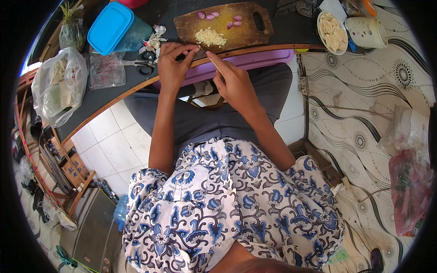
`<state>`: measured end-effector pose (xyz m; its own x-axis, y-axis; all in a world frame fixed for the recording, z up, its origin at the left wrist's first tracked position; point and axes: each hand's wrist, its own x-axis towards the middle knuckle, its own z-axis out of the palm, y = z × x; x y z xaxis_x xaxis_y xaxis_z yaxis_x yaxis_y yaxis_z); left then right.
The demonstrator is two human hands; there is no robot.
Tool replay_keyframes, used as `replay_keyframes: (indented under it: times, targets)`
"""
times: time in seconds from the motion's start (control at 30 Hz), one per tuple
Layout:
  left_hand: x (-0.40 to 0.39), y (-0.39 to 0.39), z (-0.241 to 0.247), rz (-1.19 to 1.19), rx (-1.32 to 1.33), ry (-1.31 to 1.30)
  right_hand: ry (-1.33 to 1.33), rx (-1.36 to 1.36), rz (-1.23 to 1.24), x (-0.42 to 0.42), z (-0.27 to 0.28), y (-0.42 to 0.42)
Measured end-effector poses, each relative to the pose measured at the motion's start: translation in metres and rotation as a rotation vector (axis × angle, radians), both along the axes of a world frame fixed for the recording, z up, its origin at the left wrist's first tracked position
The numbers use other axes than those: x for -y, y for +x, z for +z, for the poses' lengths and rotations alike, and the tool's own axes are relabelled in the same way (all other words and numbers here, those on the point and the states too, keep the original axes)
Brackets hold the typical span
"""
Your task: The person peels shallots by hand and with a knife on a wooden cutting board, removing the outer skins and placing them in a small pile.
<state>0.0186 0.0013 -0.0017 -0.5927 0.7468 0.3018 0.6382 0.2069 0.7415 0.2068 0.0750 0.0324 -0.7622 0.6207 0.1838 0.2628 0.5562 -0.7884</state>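
My right hand (235, 83) grips a small knife by its pale handle (215, 64), its forefinger along the top. The short blade (202, 51) points away to the left, over the table's near edge. My left hand (175, 61) has thumb and forefinger at the blade's tip; whether anything is pinched between them cannot be made out. Just beyond lies a wooden cutting board (245, 37) with a pile of finely chopped garlic (210, 37). Two small groups of peeled shallots, the left (209, 17) and the right (237, 23), rest farther back on it.
Left of the board are garlic skins (155, 41), black-handled scissors (146, 63), a blue-lidded container (112, 27) and a plastic bag (59, 87). A bowl of pale chunks (332, 32) and a cup (367, 32) stand right. A purple plastic lid or tray (266, 59) sits below the table edge.
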Motion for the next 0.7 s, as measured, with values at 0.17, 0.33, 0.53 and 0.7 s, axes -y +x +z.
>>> replay_keyframes:
  times: [0.17,0.33,0.53,0.7]
  targets:
    - [0.0001,-0.0002,0.0019,-0.007,0.008,0.008,0.003,0.053,0.020,-0.0005,0.0002,0.0007]
    - [-0.0001,-0.0001,0.0008,-0.001,0.002,-0.001,0.005,0.110,0.005,0.0039,0.0019,-0.0029]
    - [0.0004,-0.0007,-0.0004,0.000,0.001,-0.008,-0.028,0.092,0.012,0.0000,-0.0009,-0.0020]
    - [0.0013,-0.0001,0.0003,-0.010,0.004,-0.018,-0.057,0.066,0.009,-0.0021,-0.0029,0.0005]
